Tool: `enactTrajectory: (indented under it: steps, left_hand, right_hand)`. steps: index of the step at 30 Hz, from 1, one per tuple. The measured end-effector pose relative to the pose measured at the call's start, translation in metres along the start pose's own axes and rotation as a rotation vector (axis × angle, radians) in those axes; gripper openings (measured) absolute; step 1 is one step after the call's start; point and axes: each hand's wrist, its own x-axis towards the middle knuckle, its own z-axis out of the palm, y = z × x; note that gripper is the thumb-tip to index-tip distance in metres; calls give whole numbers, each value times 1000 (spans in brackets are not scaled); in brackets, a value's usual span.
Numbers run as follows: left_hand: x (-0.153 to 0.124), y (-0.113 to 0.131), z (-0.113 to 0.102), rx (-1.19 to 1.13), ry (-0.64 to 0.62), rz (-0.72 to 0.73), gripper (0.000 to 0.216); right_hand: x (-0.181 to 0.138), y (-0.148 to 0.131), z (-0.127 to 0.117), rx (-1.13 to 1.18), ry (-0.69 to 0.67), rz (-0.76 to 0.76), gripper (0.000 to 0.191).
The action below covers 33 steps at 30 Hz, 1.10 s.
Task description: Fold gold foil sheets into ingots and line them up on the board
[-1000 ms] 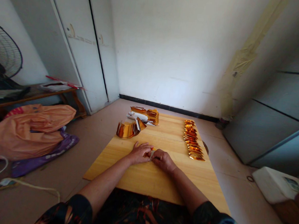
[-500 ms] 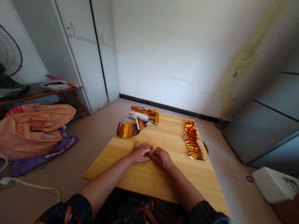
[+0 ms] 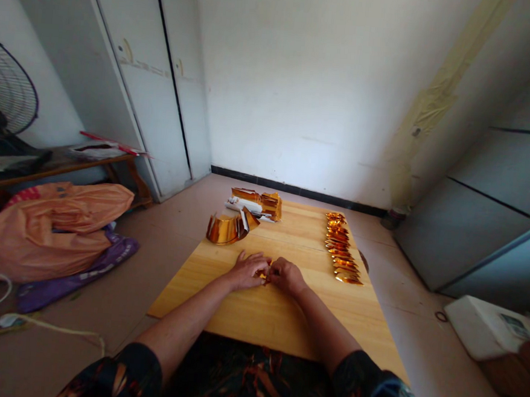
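Both hands meet over the middle of the wooden table (image 3: 293,312). Between them is a small piece of gold foil paper (image 3: 261,275), mostly hidden by fingers. My left hand (image 3: 247,271) rests low on the wood, its fingers closed on the foil's left side. From the right, my right hand (image 3: 288,277) pinches the same piece with curled fingers. Ahead and to the left lies a curved gold foil sheet (image 3: 223,229). Along the right side runs a row of several folded gold foil pieces (image 3: 346,252), lying close together.
More gold foil sheets (image 3: 271,206) and a white paper roll (image 3: 243,205) lie at the table's far left. An orange bag (image 3: 54,226) and a purple bag (image 3: 78,276) sit on the floor. A white box (image 3: 487,328) stands at right.
The right hand's fingers have shifted very slightly, and a bit more gold foil shows under the left fingers. The other things on the table look unmoved.
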Motion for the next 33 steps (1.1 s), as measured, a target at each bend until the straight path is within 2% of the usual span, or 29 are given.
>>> enactTrajectory:
  steps: [5,17,27,33]
  left_hand:
    - [0,-1,0,-9,0,7,16]
    - [2,-3,0,6,-42,1,13]
    - [1,-1,-2,2,-47,-2,14]
    - [1,-1,-3,10,-45,0,15]
  right_hand:
    - [1,3,2,1,46,12,10]
    - [18,-4,-18,-7,-156,112,9]
    - [4,5,-12,61,-34,94,8]
    - [-6,0,-13,5,-13,255,12]
